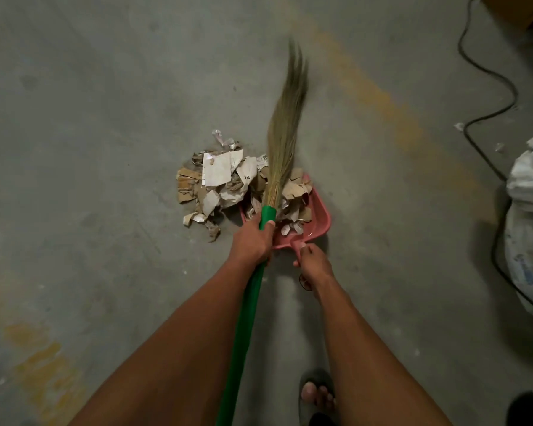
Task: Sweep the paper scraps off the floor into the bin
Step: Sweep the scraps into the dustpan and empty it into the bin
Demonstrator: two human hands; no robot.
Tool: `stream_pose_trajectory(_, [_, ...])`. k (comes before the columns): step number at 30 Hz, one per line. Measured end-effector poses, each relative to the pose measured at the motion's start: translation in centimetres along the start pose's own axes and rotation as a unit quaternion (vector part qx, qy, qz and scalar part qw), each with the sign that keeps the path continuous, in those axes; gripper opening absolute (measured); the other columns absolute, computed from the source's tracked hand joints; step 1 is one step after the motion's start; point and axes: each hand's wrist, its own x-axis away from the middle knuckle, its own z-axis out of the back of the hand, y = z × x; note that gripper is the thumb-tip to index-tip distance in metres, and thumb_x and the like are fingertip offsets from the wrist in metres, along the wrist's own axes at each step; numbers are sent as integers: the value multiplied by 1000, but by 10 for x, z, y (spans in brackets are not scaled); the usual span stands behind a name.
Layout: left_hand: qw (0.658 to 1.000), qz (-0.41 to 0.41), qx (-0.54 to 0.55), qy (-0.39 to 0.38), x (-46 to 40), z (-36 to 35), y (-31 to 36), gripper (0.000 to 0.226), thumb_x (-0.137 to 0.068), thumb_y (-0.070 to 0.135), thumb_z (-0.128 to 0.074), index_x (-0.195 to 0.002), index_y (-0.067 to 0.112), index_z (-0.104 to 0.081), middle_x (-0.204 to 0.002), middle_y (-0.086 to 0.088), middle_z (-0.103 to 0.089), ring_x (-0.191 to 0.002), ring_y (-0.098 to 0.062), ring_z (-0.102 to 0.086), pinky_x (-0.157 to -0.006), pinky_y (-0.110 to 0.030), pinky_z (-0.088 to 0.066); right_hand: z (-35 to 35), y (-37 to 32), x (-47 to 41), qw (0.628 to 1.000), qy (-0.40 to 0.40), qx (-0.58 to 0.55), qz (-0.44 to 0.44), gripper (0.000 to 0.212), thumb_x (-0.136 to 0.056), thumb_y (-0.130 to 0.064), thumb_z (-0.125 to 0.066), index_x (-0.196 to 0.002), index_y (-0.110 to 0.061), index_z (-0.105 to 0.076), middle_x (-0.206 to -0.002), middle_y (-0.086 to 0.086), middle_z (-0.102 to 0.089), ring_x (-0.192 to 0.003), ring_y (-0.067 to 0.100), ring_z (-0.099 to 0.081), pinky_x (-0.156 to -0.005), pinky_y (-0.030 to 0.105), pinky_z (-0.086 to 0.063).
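A: What lay nearest the camera?

B: A foot in a dark sandal stood on the grey concrete floor, near and right of centre. Both bare forearms reached away from it.

A: State of the hands?

B: The left hand had its fingers curled round the green handle of the broom, just below the straw head. The right hand gripped the handle of the pink dustpan, thumb on top, fingers wrapped beneath.

A: Position of the scraps?

B: The paper scraps formed one heap of torn white paper and brown card. Its right part lay inside the dustpan; its left part rested on the floor, touching the pan's left edge. The broom's straw crossed the heap's right side and extended far beyond it, blurred at the tip.

A: Anything further out?

B: At the right edge, a white plastic bag. A black cable ran from the far right corner down beside it.
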Motion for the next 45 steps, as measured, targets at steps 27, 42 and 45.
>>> stream_pose_trajectory(27, [981, 20, 194, 10, 137, 80, 24, 47, -110, 38, -52, -156, 32, -49, -79, -15, -64, -52, -21, -61, -49, -32, -53, 44, 48, 162, 985, 17, -169, 42, 31, -112, -37, -35, -115, -29, -65, -87, 4, -61, -59, 14, -45, -49, 27, -37])
stream_pose_trajectory(42, [990, 32, 132, -45, 226, 51, 64, 47, -110, 37, -50, -157, 28, -47, -82, -16, -63, -56, -22, -62, -52, -34, -55, 129, 77, 278, 963, 89, -249, 45, 28, -111, -43, -36, -113, -36, -63, -90, 4, -61, -55, 10, -46, -48, 27, -39])
stream_pose_trajectory(45, [991, 20, 120, -62, 246, 23, 70, 45, -111, 36, -50, -155, 27, -49, -82, -16, -62, -57, -23, -62, -53, -35, -56, 151, 101, 296, 958, 109, -263, 40, 29, -111, -43, -36, -111, -35, -64, -89, 3, -61, -54, 10, -46, -46, 26, -38])
